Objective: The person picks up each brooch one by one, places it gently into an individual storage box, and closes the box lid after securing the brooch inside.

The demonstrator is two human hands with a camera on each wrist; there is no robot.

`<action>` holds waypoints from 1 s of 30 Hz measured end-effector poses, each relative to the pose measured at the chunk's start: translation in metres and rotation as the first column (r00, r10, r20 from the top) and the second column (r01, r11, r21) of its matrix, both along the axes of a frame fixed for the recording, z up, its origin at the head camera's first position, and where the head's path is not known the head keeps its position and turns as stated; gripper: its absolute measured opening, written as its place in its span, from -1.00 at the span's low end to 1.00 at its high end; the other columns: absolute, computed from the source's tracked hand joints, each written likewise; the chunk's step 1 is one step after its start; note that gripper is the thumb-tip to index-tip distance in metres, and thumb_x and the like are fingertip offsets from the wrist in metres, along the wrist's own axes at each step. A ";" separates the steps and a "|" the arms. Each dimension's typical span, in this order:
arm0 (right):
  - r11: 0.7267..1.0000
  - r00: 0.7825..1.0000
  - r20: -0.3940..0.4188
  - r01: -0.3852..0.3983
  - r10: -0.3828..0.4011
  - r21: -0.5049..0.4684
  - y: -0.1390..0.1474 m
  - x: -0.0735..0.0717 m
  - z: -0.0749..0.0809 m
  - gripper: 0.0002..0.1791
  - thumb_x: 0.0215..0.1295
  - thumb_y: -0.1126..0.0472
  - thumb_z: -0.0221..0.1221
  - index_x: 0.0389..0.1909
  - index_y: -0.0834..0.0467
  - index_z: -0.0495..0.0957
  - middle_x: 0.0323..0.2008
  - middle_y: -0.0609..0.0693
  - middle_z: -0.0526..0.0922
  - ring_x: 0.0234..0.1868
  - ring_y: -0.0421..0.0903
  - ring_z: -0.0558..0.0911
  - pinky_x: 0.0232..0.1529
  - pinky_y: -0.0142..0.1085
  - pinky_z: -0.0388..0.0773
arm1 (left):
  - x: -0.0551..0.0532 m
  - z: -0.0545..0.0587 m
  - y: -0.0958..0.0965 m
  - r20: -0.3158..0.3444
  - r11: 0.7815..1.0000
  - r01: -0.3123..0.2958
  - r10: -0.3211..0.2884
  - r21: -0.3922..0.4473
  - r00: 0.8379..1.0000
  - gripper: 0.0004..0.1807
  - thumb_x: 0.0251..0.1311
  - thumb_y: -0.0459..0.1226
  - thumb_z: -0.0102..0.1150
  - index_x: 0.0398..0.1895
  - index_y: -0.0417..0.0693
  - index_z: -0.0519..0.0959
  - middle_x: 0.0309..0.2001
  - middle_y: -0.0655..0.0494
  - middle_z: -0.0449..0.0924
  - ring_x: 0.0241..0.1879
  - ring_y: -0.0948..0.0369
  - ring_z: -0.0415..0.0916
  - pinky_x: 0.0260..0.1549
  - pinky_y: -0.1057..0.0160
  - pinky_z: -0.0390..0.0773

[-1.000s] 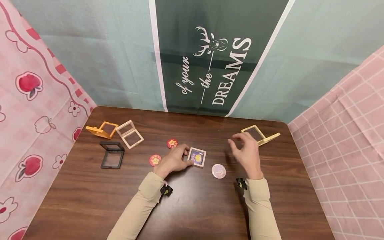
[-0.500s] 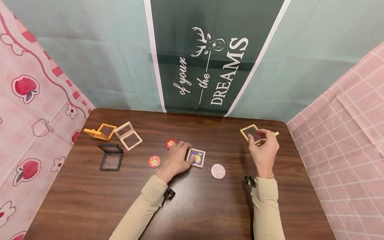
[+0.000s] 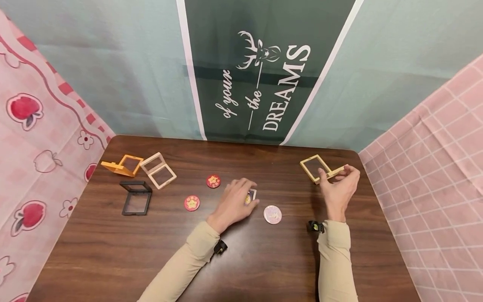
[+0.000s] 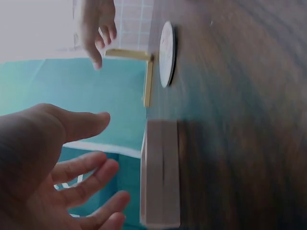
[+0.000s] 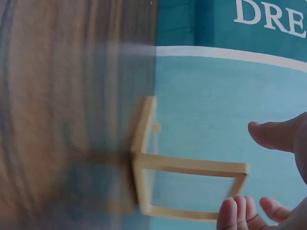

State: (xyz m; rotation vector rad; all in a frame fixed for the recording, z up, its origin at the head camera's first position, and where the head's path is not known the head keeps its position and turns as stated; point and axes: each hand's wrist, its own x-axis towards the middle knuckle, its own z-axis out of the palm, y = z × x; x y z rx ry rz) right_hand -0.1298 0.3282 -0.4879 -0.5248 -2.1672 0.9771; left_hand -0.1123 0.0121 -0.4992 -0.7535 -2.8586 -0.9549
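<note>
A small closed pale-pink display case (image 4: 162,177) with a cartoon badge inside lies flat on the table. My left hand (image 3: 235,204) hovers over it and hides most of it in the head view; the left wrist view shows thumb and fingers spread, apart from the case. Over on the right, a yellow hinged display case (image 3: 307,172) stands open, its lid tipped up. My right hand (image 3: 341,188) is at that lid, fingertips right at its upper edge in the right wrist view, thumb held well away. A round pale-purple badge (image 3: 272,214) lies between the hands.
Two red star badges (image 3: 213,181) lie left of my left hand. Farther left stand open cases: an orange one (image 3: 118,167), a pale-pink one (image 3: 155,170) and a black one (image 3: 138,192). Fabric curtains (image 3: 143,75) enclose the table (image 3: 241,268) at back and sides.
My right hand has moved right to the yellow case's raised lid. The left hand has shifted slightly right, from the side of the pale-pink closed case to over it.
</note>
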 end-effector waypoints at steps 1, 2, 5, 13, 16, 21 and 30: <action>1.000 1.000 0.024 0.004 -0.004 -0.028 0.000 -0.001 -0.002 -0.22 0.16 0.20 0.55 0.25 0.39 0.34 -0.07 0.16 0.47 -0.16 0.02 0.53 -0.08 -0.46 0.43 | 0.001 0.000 0.002 -0.007 1.000 0.015 -0.015 -0.005 1.000 -0.53 0.30 -0.04 0.47 0.20 0.02 0.64 0.11 0.12 0.68 0.13 0.00 0.57 0.09 -0.04 0.54; 0.999 0.999 0.050 0.008 -0.006 -0.051 0.000 -0.001 -0.004 -0.22 0.17 0.19 0.55 0.26 0.38 0.32 -0.07 0.14 0.48 -0.18 0.01 0.55 -0.09 -0.49 0.43 | 0.003 0.000 0.004 -0.019 0.999 0.030 -0.031 -0.013 0.999 -0.53 0.30 -0.04 0.47 0.19 0.02 0.64 0.11 0.13 0.68 0.13 0.02 0.58 0.10 -0.03 0.54; 0.996 0.993 0.116 0.032 -0.022 -0.085 0.000 -0.002 -0.011 -0.26 0.19 0.15 0.54 0.21 0.33 0.33 -0.10 0.09 0.56 -0.27 -0.14 0.60 -0.15 -0.58 0.44 | 0.007 -0.002 0.010 -0.050 0.996 0.078 -0.080 -0.047 0.996 -0.55 0.31 -0.02 0.46 0.18 0.04 0.65 0.10 0.16 0.70 0.14 0.06 0.58 0.19 -0.01 0.53; 0.990 0.963 0.264 0.083 -0.050 -0.114 0.002 -0.002 -0.022 -0.44 0.26 0.03 0.49 0.04 0.25 0.43 -0.20 0.17 0.73 -0.38 -0.40 0.53 -0.20 -0.45 0.41 | 0.018 -0.009 0.023 -0.115 0.977 0.155 -0.173 -0.148 0.978 -0.54 0.29 0.01 0.47 0.16 0.06 0.66 0.11 0.17 0.70 0.23 0.05 0.54 0.34 0.02 0.45; 0.993 0.942 0.331 0.080 -0.046 -0.090 0.006 -0.003 -0.024 -0.52 0.28 -0.01 0.47 -0.06 0.24 0.54 -0.25 0.15 0.74 -0.23 -0.11 0.60 -0.11 -0.30 0.40 | 0.021 -0.010 0.025 -0.123 0.970 0.172 -0.195 -0.172 0.973 -0.51 0.28 0.03 0.47 0.18 0.05 0.66 0.14 0.16 0.68 0.31 -0.01 0.50 0.38 -0.04 0.40; 0.996 0.902 0.431 0.037 0.001 -0.080 0.014 -0.003 -0.025 -0.59 0.32 -0.07 0.43 -0.17 0.22 0.66 -0.31 0.08 0.73 -0.09 0.12 0.60 -0.10 -0.19 0.41 | 0.024 -0.009 0.027 -0.095 0.958 0.179 -0.204 -0.223 0.974 -0.45 0.28 0.09 0.45 0.24 0.05 0.65 0.25 0.16 0.62 0.45 -0.10 0.39 0.47 -0.13 0.29; 0.996 0.869 0.491 -0.018 0.060 -0.090 0.018 0.000 -0.024 -0.64 0.38 -0.03 0.38 -0.23 0.24 0.70 -0.30 0.15 0.75 -0.05 0.16 0.60 -0.11 -0.13 0.42 | 0.030 -0.013 0.035 -0.043 0.947 0.136 -0.155 -0.289 0.987 -0.39 0.28 0.14 0.43 0.27 0.03 0.65 0.36 0.06 0.50 0.56 -0.19 0.19 0.48 -0.19 0.22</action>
